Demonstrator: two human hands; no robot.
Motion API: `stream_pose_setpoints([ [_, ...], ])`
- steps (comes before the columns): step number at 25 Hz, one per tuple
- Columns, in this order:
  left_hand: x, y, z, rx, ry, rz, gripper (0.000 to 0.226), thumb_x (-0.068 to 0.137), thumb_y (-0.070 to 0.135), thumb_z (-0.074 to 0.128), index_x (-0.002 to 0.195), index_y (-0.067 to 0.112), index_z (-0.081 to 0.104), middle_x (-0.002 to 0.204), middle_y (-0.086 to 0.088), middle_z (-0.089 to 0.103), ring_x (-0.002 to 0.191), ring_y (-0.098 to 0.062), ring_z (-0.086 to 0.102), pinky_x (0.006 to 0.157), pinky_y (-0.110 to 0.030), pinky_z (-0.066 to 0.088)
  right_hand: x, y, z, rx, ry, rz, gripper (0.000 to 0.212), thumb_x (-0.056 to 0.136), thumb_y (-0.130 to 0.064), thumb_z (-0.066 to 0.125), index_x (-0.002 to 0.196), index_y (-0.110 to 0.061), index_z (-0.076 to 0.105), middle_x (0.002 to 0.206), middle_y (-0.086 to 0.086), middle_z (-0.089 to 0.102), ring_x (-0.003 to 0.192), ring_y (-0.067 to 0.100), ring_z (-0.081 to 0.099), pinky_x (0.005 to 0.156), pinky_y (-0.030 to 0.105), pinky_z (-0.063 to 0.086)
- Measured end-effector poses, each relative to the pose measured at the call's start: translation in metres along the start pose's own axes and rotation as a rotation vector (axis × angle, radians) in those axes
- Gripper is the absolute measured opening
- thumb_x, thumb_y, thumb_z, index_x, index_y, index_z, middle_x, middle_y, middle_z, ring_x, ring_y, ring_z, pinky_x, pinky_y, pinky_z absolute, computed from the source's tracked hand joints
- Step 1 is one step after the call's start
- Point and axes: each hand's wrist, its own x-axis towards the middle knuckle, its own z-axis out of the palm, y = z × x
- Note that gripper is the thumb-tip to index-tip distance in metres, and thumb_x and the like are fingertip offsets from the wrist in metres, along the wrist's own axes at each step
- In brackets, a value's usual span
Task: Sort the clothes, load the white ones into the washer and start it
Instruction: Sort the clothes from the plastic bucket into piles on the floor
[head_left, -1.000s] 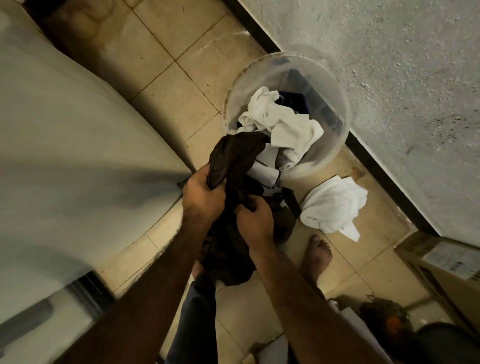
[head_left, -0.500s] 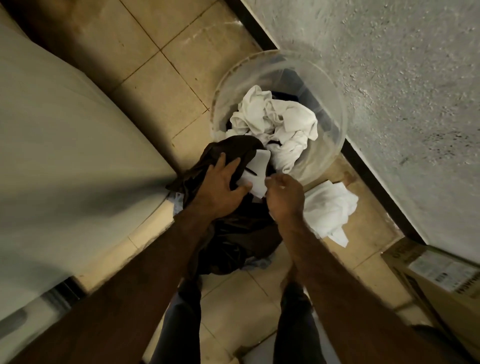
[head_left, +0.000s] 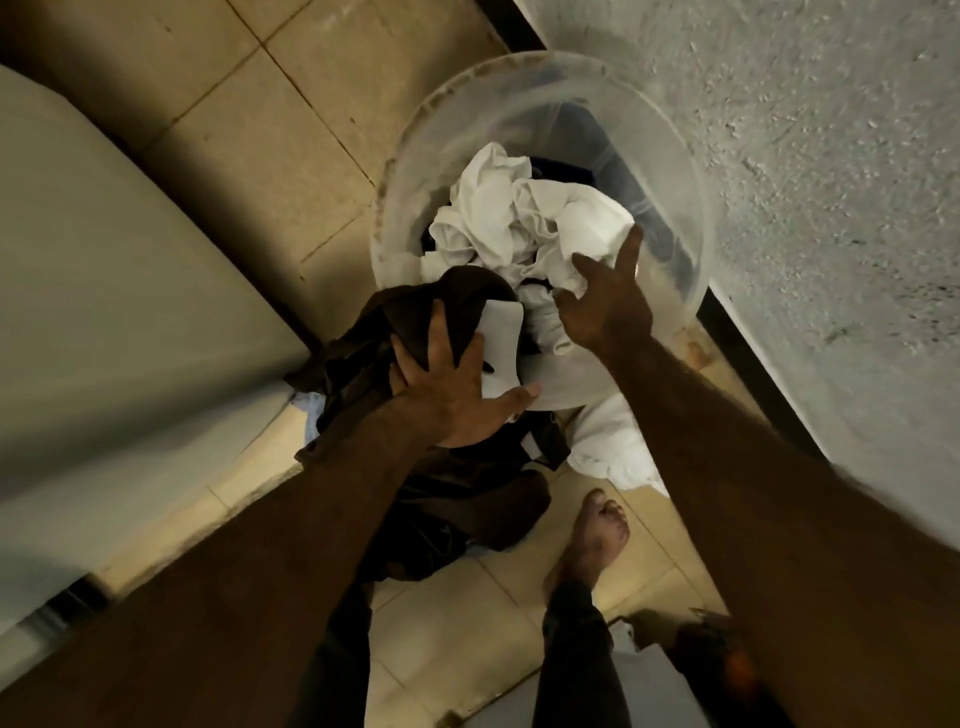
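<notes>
Floor: beige tiles (head_left: 322, 130), dim light, rough grey wall (head_left: 831, 182) at right with a dark skirting strip along its foot.
Washer: pale rounded body (head_left: 119, 312) fills the left side, close beside the clothes pile.
Bucket: clear plastic bucket (head_left: 415, 171) stands on the tiles against the wall; white clothes (head_left: 519, 223) crumpled on top inside it, something dark blue under them.
Left hand: my left hand (head_left: 457, 384) reaches forward, arm extended from lower left, palm down, fingers spread and bent into the dark brown garment (head_left: 395, 343), gripping it at the bucket's near rim; thumb stretched right, touching a white piece there.
Dark garment: draped from the rim down to the floor between washer and bucket.
Right hand: my right hand (head_left: 605, 301) held over the bucket, arm coming in from lower right, fingers loosely spread, tips on the white clothes; no closed grip visible.
Floor pile: white cloth (head_left: 613, 447) lying on the tiles just near the bucket, partly under my right forearm.
Foot: my bare foot (head_left: 592, 535) on the tiles near the white cloth.
</notes>
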Motion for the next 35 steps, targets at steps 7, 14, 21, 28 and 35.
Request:
stream_pose_setpoints([
  [7, -0.001, 0.0, -0.001, -0.016, -0.042, -0.015, 0.111, 0.063, 0.1, 0.023, 0.154, 0.046, -0.01, 0.152, 0.017, -0.041, 0.144, -0.052, -0.025, 0.118, -0.063, -0.002, 0.027, -0.008, 0.005, -0.051, -0.121, -0.018, 0.07, 0.09, -0.04, 0.071, 0.143, -0.002, 0.046, 0.147, 0.019, 0.049, 0.136, 0.035, 0.048, 0.11, 0.041, 0.041],
  [14, -0.005, 0.002, 0.002, -0.006, 0.061, 0.005, 0.122, 0.053, 0.103, 0.011, 0.156, 0.041, -0.004, 0.161, 0.013, -0.023, 0.147, -0.053, -0.012, 0.12, -0.062, 0.006, -0.007, -0.021, -0.017, -0.144, 0.048, -0.015, 0.068, 0.09, -0.023, 0.068, 0.148, -0.007, 0.035, 0.136, 0.018, 0.058, 0.124, 0.037, 0.057, 0.101, 0.043, 0.048],
  [21, -0.046, -0.014, -0.009, 0.054, 0.558, 0.173, 0.064, 0.099, 0.051, 0.045, 0.151, 0.015, 0.04, 0.149, -0.008, 0.049, 0.138, -0.042, 0.038, 0.114, -0.052, 0.034, -0.045, -0.008, -0.034, -0.358, 0.067, -0.052, 0.029, 0.093, -0.024, 0.057, 0.116, -0.006, 0.062, 0.12, 0.018, 0.064, 0.11, 0.037, 0.063, 0.083, 0.038, 0.048],
  [28, -0.099, -0.055, -0.007, -0.091, 0.555, 0.168, 0.023, 0.092, 0.028, 0.062, 0.109, 0.018, 0.073, 0.102, -0.004, 0.072, 0.104, -0.027, 0.059, 0.088, -0.039, 0.05, -0.068, -0.023, -0.041, -0.243, 0.072, 0.049, 0.036, 0.087, -0.028, 0.064, 0.119, -0.012, 0.067, 0.124, 0.014, 0.065, 0.113, 0.036, 0.064, 0.09, 0.042, 0.053],
  [35, -0.099, -0.106, 0.024, 0.218, -0.077, 0.032, 0.071, 0.092, 0.049, 0.054, 0.155, 0.033, 0.024, 0.16, -0.004, 0.028, 0.15, -0.038, 0.015, 0.118, -0.057, 0.027, -0.086, -0.02, -0.033, -0.099, 0.121, 0.001, 0.04, 0.086, -0.026, 0.065, 0.124, -0.012, 0.066, 0.13, 0.015, 0.063, 0.12, 0.038, 0.059, 0.098, 0.042, 0.049],
])
